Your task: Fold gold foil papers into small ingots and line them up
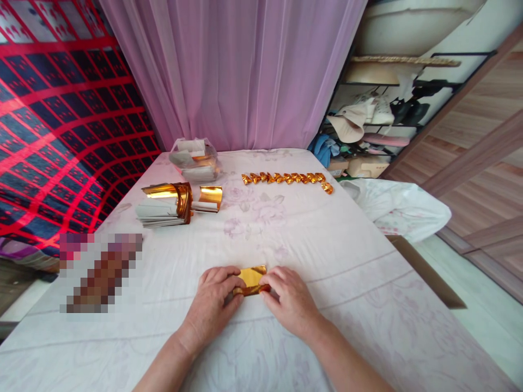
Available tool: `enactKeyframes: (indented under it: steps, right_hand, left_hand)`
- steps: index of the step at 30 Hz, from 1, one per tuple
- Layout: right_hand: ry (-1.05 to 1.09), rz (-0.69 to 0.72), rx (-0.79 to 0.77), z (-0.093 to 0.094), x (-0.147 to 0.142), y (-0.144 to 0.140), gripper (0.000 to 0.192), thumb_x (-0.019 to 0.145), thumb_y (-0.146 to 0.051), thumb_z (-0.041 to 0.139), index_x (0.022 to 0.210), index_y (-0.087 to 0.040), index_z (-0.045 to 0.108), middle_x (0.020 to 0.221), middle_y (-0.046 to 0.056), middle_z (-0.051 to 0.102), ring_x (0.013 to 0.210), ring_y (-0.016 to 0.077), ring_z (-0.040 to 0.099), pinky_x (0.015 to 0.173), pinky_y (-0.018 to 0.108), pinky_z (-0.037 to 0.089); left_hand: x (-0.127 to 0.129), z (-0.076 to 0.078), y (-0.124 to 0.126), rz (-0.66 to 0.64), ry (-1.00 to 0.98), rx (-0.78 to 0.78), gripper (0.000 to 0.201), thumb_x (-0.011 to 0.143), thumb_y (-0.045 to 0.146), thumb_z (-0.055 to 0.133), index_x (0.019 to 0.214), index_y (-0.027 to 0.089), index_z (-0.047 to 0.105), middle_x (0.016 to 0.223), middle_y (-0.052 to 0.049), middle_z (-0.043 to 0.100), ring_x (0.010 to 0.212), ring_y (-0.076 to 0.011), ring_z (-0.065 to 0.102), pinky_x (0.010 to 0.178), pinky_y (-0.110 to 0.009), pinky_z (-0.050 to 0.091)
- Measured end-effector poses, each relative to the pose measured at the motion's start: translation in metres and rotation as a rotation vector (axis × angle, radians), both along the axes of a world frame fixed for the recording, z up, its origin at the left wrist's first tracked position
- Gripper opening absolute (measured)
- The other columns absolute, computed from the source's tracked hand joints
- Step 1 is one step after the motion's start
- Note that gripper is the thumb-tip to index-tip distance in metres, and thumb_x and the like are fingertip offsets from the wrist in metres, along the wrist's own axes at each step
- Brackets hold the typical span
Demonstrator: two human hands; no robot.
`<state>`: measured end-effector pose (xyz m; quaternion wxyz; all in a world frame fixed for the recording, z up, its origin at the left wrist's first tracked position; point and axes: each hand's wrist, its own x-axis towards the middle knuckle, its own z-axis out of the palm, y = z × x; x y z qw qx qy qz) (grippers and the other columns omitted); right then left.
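Bare forearms [169, 356], cut off by the bottom edge, lead to a left hand [214, 294] and a right hand [291, 296], each with fingers pinched on one end of a gold paper [251, 276]. It lies low on the cloth-covered bench [261, 242], its near edge rolled or folded; the fingers hide both ends, so how far the fold runs cannot be told. Beyond, to the left, sits a fanned stack of paper [163, 211], gold and pale, with a smaller curled bundle [209, 199] just beside it. Behind these, a clear bag [195, 160] holds more pale and gold paper, blurred by the plastic. Farther right runs a row of folded gold pieces [286, 178], bent at its right end. A pixelated patch [102, 275] covers something at the left. Past the right edge, a white plastic bag [408, 209] bulges, its contents unclear. A crowded shelf [404, 126] behind holds a cap [350, 122] and shoes [382, 110]; a large pale basin [412, 30] is cut off at the top.
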<state>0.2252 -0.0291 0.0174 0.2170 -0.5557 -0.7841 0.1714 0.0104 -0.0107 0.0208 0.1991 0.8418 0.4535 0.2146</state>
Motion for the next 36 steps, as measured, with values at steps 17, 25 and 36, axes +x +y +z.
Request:
enactKeyframes:
  steps: [17, 25, 36]
  right_hand:
    - [0.039, 0.013, 0.077, -0.006, 0.002, 0.000, 0.013, 0.081, -0.011, 0.062, 0.087, -0.022, 0.064, 0.088, 0.003, 0.064, 0.086, 0.0195, 0.059, 0.079, 0.033, 0.044]
    - [0.333, -0.177, 0.217, -0.012, 0.023, 0.013, 0.015, 0.091, -0.025, 0.049, 0.079, -0.021, 0.058, 0.074, 0.001, 0.062, 0.068, 0.0149, 0.060, 0.062, 0.024, 0.046]
    - [0.263, -0.222, 0.300, -0.015, 0.028, 0.017, 0.016, 0.090, -0.025, 0.049, 0.077, -0.022, 0.057, 0.072, 0.001, 0.061, 0.067, 0.0150, 0.058, 0.065, 0.026, 0.045]
  left_hand:
    - [0.001, -0.004, 0.000, 0.017, 0.020, 0.018, 0.018, 0.086, 0.018, 0.058, 0.097, 0.029, 0.068, 0.114, -0.002, 0.064, 0.106, -0.0229, 0.057, 0.093, -0.043, 0.042]
    - [0.002, -0.003, 0.001, 0.024, 0.012, 0.025, 0.016, 0.085, 0.019, 0.058, 0.095, 0.028, 0.068, 0.113, -0.002, 0.065, 0.103, -0.0237, 0.058, 0.091, -0.044, 0.042]
    - [0.001, -0.005, 0.001, 0.025, 0.017, 0.024, 0.017, 0.085, 0.019, 0.059, 0.095, 0.029, 0.068, 0.114, -0.001, 0.065, 0.104, -0.0236, 0.058, 0.091, -0.043, 0.041]
